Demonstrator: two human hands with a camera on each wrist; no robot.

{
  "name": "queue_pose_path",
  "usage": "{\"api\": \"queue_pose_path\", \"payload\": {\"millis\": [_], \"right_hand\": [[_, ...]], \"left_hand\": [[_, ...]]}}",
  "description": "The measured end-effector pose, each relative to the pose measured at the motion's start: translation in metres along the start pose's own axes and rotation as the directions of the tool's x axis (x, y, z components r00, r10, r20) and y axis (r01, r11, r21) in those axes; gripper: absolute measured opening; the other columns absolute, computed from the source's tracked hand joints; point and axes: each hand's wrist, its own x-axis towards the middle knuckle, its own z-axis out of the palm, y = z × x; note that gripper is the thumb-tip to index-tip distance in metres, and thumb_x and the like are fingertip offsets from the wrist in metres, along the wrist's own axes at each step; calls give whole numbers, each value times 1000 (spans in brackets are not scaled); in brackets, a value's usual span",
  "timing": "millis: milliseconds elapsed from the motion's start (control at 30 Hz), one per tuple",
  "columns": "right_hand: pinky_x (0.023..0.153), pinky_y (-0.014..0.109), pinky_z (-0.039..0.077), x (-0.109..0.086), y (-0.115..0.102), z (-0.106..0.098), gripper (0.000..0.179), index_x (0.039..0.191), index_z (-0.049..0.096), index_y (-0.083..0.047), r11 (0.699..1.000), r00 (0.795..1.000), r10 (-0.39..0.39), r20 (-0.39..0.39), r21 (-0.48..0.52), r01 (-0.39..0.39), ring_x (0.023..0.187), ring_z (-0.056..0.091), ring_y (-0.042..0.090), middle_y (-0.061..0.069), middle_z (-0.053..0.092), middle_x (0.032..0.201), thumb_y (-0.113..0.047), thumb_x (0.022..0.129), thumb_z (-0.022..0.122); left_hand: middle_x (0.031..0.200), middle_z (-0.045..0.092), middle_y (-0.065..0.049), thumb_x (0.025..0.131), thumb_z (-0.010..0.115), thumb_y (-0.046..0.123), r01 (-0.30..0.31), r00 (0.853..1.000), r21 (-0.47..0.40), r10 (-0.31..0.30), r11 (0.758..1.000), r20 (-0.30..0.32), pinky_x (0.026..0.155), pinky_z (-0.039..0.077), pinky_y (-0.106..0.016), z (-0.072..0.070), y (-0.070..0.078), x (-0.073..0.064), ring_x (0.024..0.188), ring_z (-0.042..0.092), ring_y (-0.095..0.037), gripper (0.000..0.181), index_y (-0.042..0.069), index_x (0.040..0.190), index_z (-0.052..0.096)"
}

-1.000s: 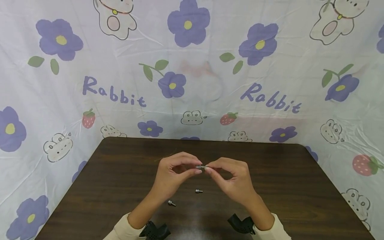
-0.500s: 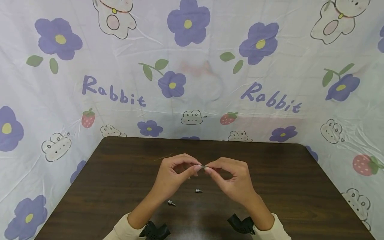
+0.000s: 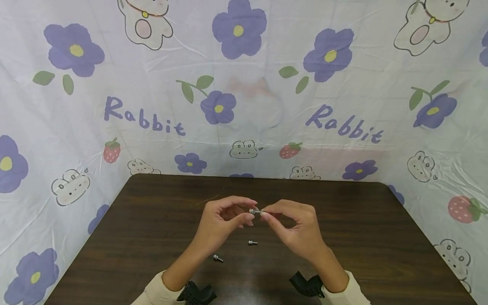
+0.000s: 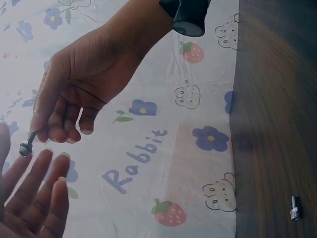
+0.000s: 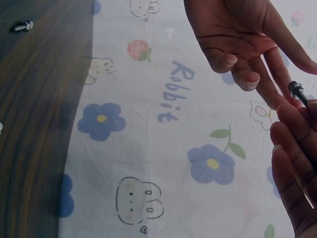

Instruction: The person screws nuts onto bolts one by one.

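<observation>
A small silver bolt is held above the table, lying nearly level in the head view. My right hand pinches its threaded end between thumb and index finger. Around the bolt's head, the thumb and fingers of my left hand are parted. In the left wrist view the bolt shows a thicker, ringed head end, near the extended left fingers. The right wrist view has the same bolt jutting from the right fingertips, while the left hand appears loosely open beyond it.
Two more bolts lie on the dark wooden table: one bolt below the hands, another bolt nearer the left forearm. A printed cloth hangs behind and at both sides. Black devices are strapped to both wrists.
Half a second ago the left thumb and fingers covered the bolt's head; now they have spread apart and the head shows. The right hand keeps its pinch in nearly the same place.
</observation>
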Motion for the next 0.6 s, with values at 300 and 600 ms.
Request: {"api": "queue_pose_path", "payload": {"millis": [300,600], "right_hand": [[64,20,57,0,0,0,18,95,77,-7,1000,1000,-3,2,-5,3,69,68,13,6,75,84,7,82,79],[65,21,57,1,0,1,18,93,76,-3,1000,1000,-2,3,13,2,69,69,14,7,75,85,10,81,79]], "left_hand": [[101,75,-5,83,82,0,-99,995,46,100,994,-21,61,61,-35,1,-1,0,76,73,-20,28,9,109,76],[90,75,-5,87,79,2,-84,996,50,86,995,-35,57,61,-37,1,-1,1,67,71,-19,14,3,101,77]]}}
